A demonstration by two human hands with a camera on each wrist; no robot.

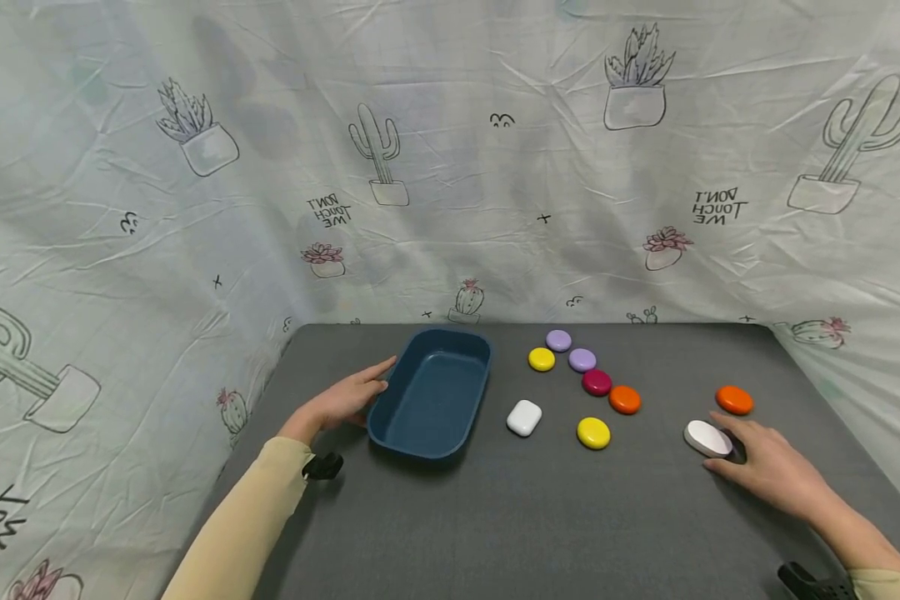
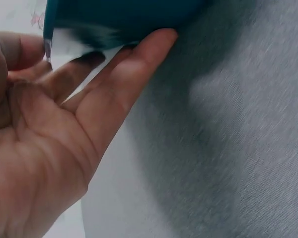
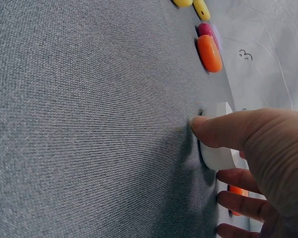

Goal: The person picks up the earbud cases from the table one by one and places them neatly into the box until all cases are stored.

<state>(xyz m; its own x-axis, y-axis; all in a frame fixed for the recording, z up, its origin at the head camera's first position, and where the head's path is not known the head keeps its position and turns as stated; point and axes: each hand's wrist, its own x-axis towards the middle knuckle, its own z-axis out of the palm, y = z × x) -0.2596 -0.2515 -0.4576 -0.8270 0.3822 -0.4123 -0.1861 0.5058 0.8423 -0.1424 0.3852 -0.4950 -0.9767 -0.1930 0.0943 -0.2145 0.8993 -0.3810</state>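
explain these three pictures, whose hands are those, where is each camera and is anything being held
There is no robot here, just a person's two bare hands. One picture comes from a camera on the head, looking forward and down; the others come from cameras on the left and right wrists. On the dark grey table lie a white squarish piece, two yellow pieces, two lilac pieces, a dark red piece and two orange pieces. The left hand holds a blue tray by its edge. The right hand is at a white oval piece; whether it grips it isn't clear.
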